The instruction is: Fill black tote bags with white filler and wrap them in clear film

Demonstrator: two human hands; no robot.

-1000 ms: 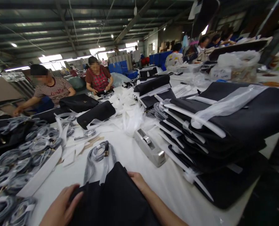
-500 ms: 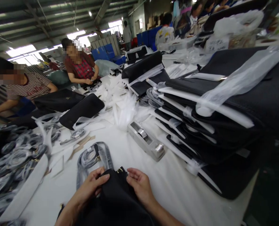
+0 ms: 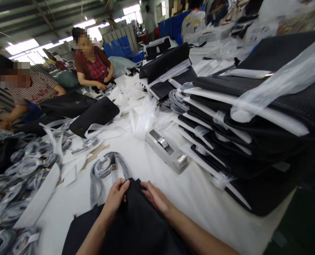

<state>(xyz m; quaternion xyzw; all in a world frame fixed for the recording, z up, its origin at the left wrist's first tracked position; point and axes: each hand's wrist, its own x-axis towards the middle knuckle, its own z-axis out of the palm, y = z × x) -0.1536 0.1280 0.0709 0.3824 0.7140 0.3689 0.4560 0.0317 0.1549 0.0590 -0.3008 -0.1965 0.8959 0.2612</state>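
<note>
From my end, the black bag (image 3: 138, 223) is straight ahead at the near side of the counter (image 3: 205, 209), one edge gathered up. I can't see into it, so its contents stay unknown to me. My left hand (image 3: 116, 196) pinches that raised edge between thumb and fingers. My right hand (image 3: 156, 198) lies along the other side, fingertips against the bag; I can't tell whether they have closed on it.

Just beyond, the wrapped strap (image 3: 102, 168) lies looped and coiled inside its clear sleeve. The tape dispenser (image 3: 170, 156) sits to the right of that, a roll seated in it. Farther right I have a stack of black bags (image 3: 285, 156), white padding (image 3: 276, 118) poking out along their edges. On my left are heaped coiled straps (image 3: 27, 168) in plastic. Toward the back stands a clear tub (image 3: 212, 34), its contents too blurred for me; farther off, the insides of the blue bins (image 3: 117, 46) are hidden.
</note>
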